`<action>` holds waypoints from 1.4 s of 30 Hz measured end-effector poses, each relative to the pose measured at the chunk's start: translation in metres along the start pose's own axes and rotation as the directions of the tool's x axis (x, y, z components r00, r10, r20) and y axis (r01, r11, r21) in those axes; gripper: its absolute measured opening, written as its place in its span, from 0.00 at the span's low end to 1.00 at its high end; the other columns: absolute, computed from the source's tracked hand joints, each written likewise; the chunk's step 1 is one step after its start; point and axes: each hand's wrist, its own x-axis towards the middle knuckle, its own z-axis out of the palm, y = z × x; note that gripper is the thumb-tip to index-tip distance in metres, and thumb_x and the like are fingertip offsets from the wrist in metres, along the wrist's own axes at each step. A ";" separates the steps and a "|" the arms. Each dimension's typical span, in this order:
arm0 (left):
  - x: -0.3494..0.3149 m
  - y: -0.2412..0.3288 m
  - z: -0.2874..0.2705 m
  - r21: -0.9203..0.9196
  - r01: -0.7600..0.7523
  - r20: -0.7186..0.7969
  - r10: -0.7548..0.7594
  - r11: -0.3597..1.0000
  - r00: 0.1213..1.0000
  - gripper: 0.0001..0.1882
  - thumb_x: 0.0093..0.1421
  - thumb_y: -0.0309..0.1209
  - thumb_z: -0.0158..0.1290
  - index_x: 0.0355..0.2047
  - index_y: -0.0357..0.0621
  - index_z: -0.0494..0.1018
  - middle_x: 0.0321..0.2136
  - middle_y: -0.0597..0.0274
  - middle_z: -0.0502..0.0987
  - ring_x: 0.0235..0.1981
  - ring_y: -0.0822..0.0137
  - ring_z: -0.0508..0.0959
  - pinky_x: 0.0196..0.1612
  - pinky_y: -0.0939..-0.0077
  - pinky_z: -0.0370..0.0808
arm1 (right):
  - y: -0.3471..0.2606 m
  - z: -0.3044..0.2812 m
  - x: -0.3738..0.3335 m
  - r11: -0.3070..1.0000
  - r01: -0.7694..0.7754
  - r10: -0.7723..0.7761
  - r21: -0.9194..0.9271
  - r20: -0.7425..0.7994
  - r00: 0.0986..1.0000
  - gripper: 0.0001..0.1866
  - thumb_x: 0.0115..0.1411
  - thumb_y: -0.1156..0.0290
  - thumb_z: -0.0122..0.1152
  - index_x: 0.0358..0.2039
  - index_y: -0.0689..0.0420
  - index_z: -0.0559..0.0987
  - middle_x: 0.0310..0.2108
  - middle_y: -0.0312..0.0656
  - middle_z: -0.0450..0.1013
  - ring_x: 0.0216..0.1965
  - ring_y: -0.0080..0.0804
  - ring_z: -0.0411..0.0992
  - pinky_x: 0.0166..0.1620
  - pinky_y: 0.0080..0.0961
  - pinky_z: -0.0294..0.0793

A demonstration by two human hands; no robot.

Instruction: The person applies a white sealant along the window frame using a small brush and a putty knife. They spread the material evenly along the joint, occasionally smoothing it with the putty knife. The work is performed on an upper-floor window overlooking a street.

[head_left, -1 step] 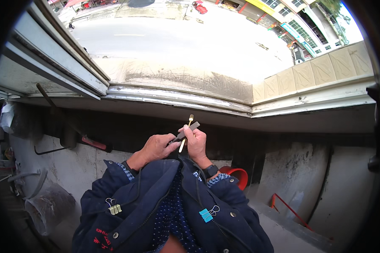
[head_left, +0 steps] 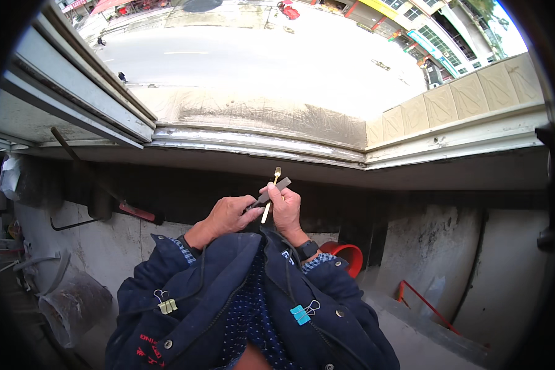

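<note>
Both my hands meet in front of my chest, below the window sill. My left hand (head_left: 227, 216) is closed, its thumb and fingers pinching the dark lower end of a flat grey bar (head_left: 282, 184). My right hand (head_left: 287, 211) is closed too, its thumb pressing on the bar. A thin gold-coloured stick with a spoon-like tip (head_left: 277, 172) crosses the bar and passes between the right thumb and fingers. Its pale lower end sticks out between the two hands. The fingers hide where stick and bar touch.
Ahead runs a white window frame (head_left: 259, 145), with a street far below. A red bucket (head_left: 349, 259) stands by my right sleeve. At left are a red-handled tool (head_left: 139, 211), a long-handled tool (head_left: 68, 145) and plastic bags (head_left: 74, 308). A red metal bar (head_left: 425, 305) is at lower right.
</note>
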 end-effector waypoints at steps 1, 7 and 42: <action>0.005 0.005 0.002 -0.001 -0.014 0.009 0.014 1.000 1.000 0.15 0.64 0.44 0.59 0.37 0.44 0.79 0.23 0.52 0.79 0.26 0.47 0.81 0.30 0.58 0.76 | -0.001 -0.006 0.001 1.000 0.008 -0.008 0.026 -0.009 1.000 0.19 0.69 0.59 0.59 0.31 0.62 0.85 0.19 0.31 0.74 0.19 0.13 0.66 0.23 0.16 0.63; 0.034 0.030 0.018 0.004 0.099 0.074 -0.099 0.995 0.992 0.21 0.65 0.48 0.58 0.41 0.40 0.80 0.22 0.54 0.81 0.24 0.56 0.82 0.29 0.63 0.76 | -0.006 -0.042 0.005 0.995 0.093 -0.087 0.024 -0.181 0.980 0.20 0.70 0.58 0.57 0.31 0.62 0.86 0.18 0.30 0.73 0.18 0.13 0.64 0.23 0.18 0.61; 0.195 0.028 -0.015 -0.206 0.356 0.558 -0.189 0.911 0.808 0.26 0.73 0.41 0.46 0.18 0.40 0.68 0.12 0.66 0.68 0.14 0.74 0.68 0.21 0.73 0.66 | -0.016 -0.119 0.024 0.907 0.241 0.140 0.345 -0.786 0.602 0.26 0.74 0.49 0.49 0.46 0.62 0.79 0.41 0.47 0.83 0.20 0.12 0.66 0.23 0.15 0.67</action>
